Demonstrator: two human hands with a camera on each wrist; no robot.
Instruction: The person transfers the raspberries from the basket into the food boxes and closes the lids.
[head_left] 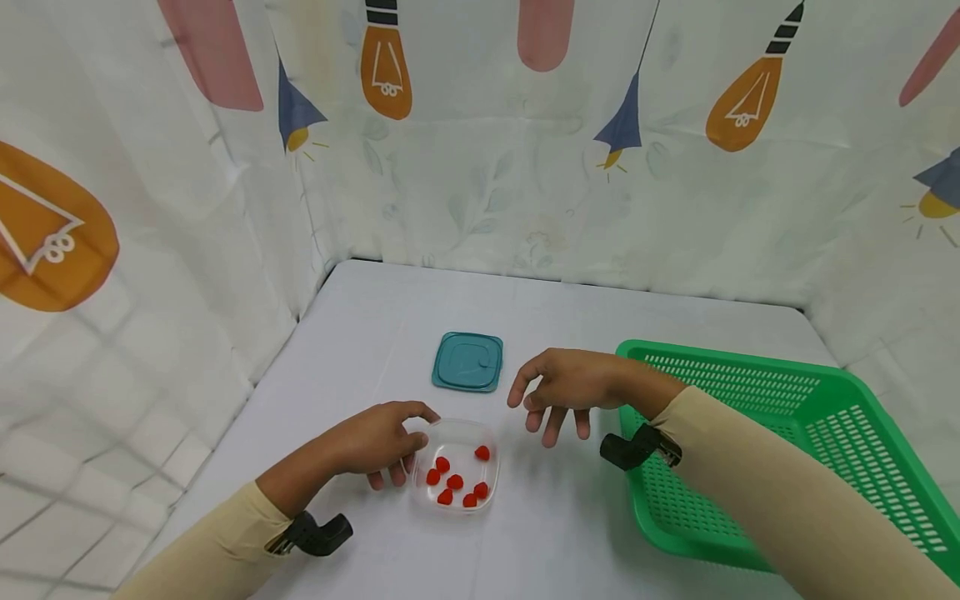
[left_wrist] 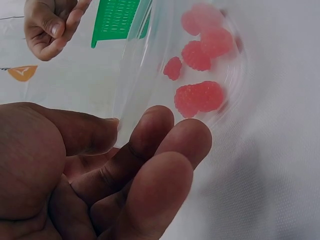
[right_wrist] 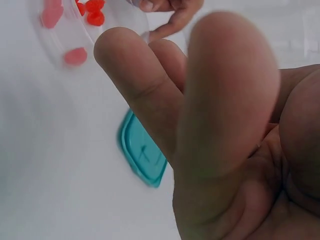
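A small clear plastic container sits on the white table, with several red raspberries in it. My left hand grips the container's left side, thumb over the rim and the other fingers low along the outside. In the left wrist view, raspberries show through the clear wall, just past the fingertips. To the right of the container, my right hand hovers above the table, fingers spread and loosely bent, holding nothing. Behind the container lies a teal square lid, flat on the table.
A large green perforated basket stands at the right, partly covered by my right forearm. A white curtain printed with bulbs and lamps hangs behind the table and along its left side. Each wrist carries a black camera mount.
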